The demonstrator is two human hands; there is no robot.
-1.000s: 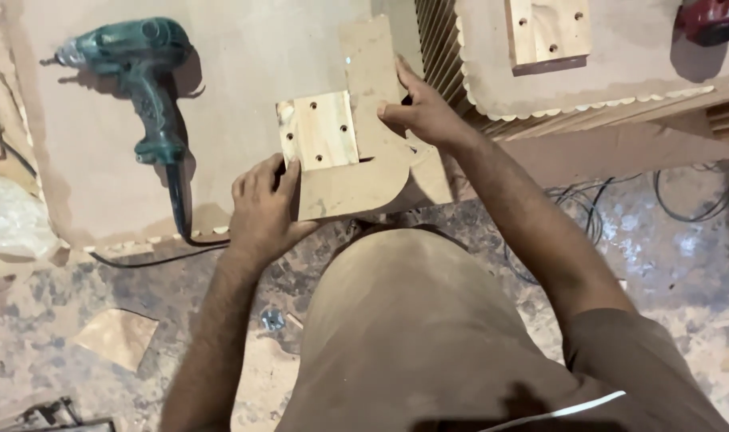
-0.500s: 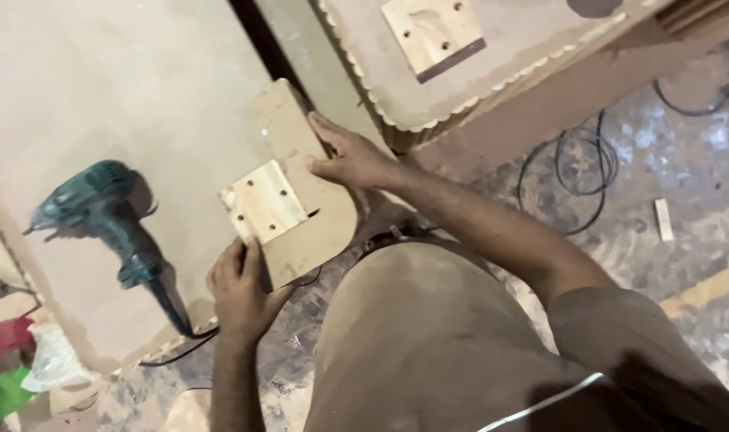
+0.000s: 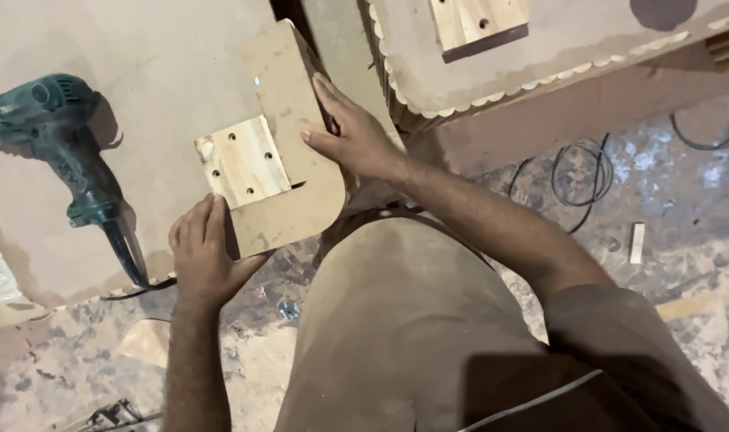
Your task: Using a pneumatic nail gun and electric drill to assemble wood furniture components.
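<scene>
Head view, looking down: your two hands steady a rounded fibreboard panel [image 3: 288,152] lying flat at the near edge of the pale surface [image 3: 156,64]. Its long axis runs away from you, tilted slightly left. A small pine block [image 3: 243,162] with drilled holes sits on the panel's left half. Your left hand [image 3: 204,252] grips the near left corner, fingers on top beside the block. Your right hand [image 3: 352,140] presses open fingers on the right edge. Both are equally near. A green power drill [image 3: 68,152] lies well to the left; open board lies between. A second board [image 3: 540,48] stands right, across a gap.
</scene>
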